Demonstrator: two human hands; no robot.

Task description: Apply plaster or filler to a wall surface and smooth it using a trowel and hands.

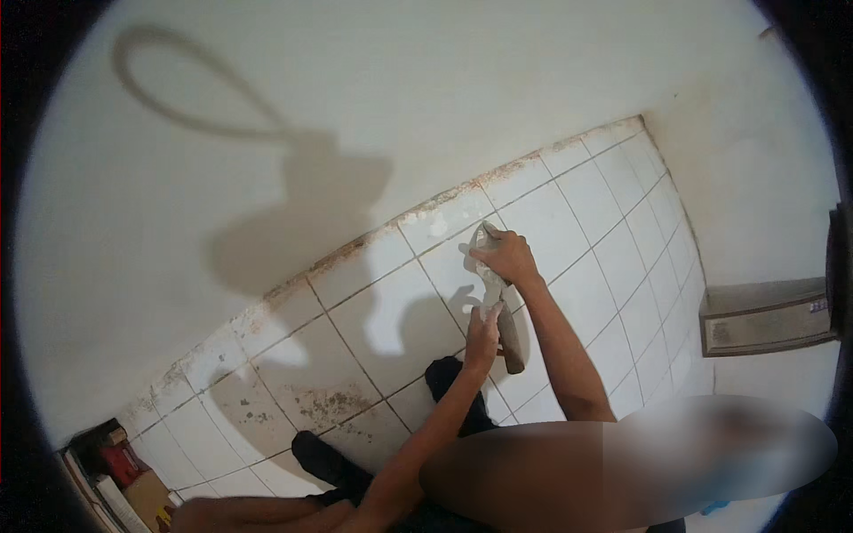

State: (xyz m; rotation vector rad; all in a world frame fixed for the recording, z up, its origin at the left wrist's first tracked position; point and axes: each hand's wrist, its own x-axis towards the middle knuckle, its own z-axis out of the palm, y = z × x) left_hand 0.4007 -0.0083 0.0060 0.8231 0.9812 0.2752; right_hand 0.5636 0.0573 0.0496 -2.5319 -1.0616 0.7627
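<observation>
Over the white tiles, my two hands are on a trowel-like tool with a pale, whitish-smeared blade (491, 284) and a brown, wooden-looking handle (511, 342). My right hand (508, 258) closes around the upper part of the blade, its fingers near the tip. Lower down, my left hand (482, 339) grips the tool where blade and handle meet, with whitish stuff on its fingers. The handle's end sticks out beyond my left hand, pointing toward me. The tool's exact kind is hard to make out.
White tiles (373, 329) meet a pale wall (498, 80) along a crumbling, stained edge. My dark shoes (320, 457) stand on the tiles. A box of odds and ends (120, 471) is at lower left. A grey-brown cabinet-like piece (769, 318) juts in at right. A blurred patch covers the lower right.
</observation>
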